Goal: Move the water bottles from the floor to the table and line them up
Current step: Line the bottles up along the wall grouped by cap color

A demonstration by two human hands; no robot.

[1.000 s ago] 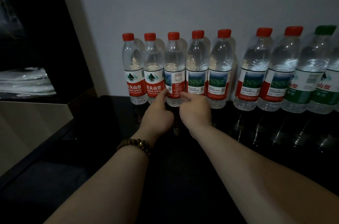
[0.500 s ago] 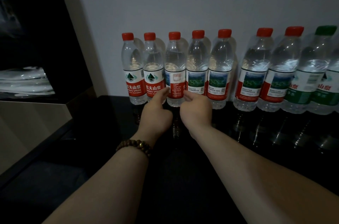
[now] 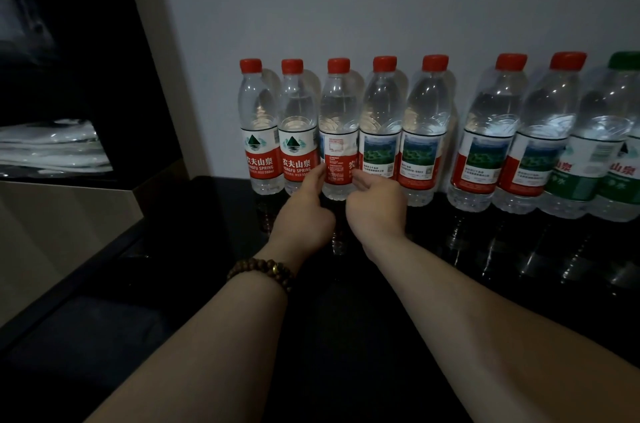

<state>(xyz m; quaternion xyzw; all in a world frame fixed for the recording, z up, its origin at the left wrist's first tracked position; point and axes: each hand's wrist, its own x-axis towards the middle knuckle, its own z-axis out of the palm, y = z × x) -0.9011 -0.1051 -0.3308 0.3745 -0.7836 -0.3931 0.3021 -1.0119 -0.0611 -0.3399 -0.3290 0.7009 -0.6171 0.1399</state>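
Several water bottles stand upright in a row on the glossy black table (image 3: 349,325), against the wall. Most have red caps; the green-capped bottle (image 3: 604,145) is at the far right. Both hands meet at the third bottle from the left (image 3: 338,111). My left hand (image 3: 304,218), with a bead bracelet on the wrist, pinches the left side of its label low down. My right hand (image 3: 375,211) pinches the right side. Its label faces a different way from its neighbours'. The other fingers are curled and hidden behind the knuckles.
A dark open shelf unit (image 3: 79,42) stands at the left, with white plastic-wrapped items (image 3: 52,149) on its shelf. A beige panel (image 3: 62,215) lies below it. The pale wall (image 3: 346,0) rises right behind the bottles. A small gap splits the row after the fifth bottle.
The third bottle has turned between my fingers: its label shows more red and white lettering at the right edge. Both hands stayed at its base.
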